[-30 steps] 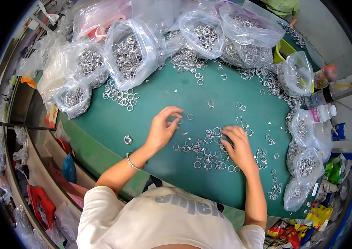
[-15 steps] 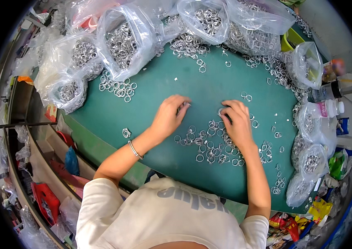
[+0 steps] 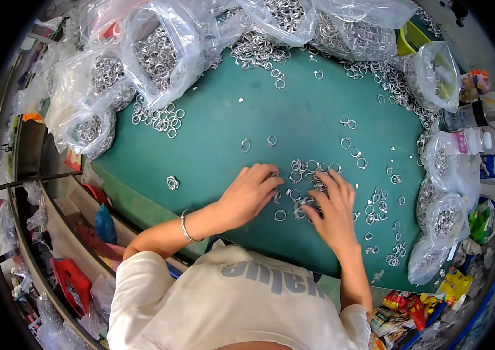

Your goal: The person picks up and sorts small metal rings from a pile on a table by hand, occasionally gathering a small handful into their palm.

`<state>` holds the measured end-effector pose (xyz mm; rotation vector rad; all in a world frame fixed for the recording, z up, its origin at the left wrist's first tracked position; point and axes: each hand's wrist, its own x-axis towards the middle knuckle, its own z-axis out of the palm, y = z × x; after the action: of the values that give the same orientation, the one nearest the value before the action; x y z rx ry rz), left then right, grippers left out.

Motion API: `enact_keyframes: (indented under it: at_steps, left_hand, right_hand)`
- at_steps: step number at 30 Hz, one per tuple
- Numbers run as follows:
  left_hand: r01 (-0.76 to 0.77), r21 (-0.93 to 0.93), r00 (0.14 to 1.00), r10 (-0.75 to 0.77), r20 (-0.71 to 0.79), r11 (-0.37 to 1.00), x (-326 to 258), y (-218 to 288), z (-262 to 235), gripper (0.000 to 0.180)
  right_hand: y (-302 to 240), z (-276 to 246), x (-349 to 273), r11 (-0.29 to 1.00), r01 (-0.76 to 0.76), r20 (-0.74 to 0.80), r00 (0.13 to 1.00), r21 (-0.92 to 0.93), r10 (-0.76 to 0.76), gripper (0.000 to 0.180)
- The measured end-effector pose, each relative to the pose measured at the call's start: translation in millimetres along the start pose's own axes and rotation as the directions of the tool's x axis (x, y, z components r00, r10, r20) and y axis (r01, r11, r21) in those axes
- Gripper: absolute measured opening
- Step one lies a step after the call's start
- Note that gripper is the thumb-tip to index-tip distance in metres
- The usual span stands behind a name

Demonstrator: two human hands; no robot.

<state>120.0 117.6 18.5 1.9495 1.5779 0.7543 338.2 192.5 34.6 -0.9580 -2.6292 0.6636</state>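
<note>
Loose silver-coloured metal rings [image 3: 312,167] lie in a cluster on the green tabletop [image 3: 212,140] in front of me. My left hand [image 3: 248,197] is at the cluster's left edge, its fingers bent in toward the thumb; whatever they pinch is too small to make out. Over the cluster's right part, my right hand [image 3: 333,211] has its fingers spread, thumb and fingertips touching rings; the palm hides some of them. Beyond my left hand, two single rings stand apart, one ring [image 3: 245,144] and another ring [image 3: 272,141]. A bracelet [image 3: 184,226] circles my left wrist.
Clear plastic bags of rings line the back, such as this bag [image 3: 160,55]; smaller bags [image 3: 447,219] stand along the right edge. More rings [image 3: 163,119] lie at the back left, and small groups [image 3: 377,205] at right. A yellow-green basket [image 3: 412,36] and a white-capped bottle [image 3: 475,141] are at far right.
Both hands have come nearer to me, into the ring cluster. The cluster has become more compact under my right hand, and two single rings show where my left hand was. The view has shifted slightly.
</note>
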Motion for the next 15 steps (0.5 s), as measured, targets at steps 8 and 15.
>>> enact_keyframes:
  at_steps: [8, 15]
  left_hand:
    - [0.202, -0.271, 0.927, -0.273, -0.257, 0.941, -4, 4, -7, 0.044]
    - [0.328, -0.71, 0.833, -0.545, -0.094, 0.624, -8, -20, -16, 0.036]
  right_hand:
    - [-13, -1, -8, 0.99, -0.136, -0.167, 0.976, 0.025, 0.138, 0.025]
    - [-13, 15, -3, 0.99, -0.074, -0.139, 0.989, -0.124, 0.057, 0.023]
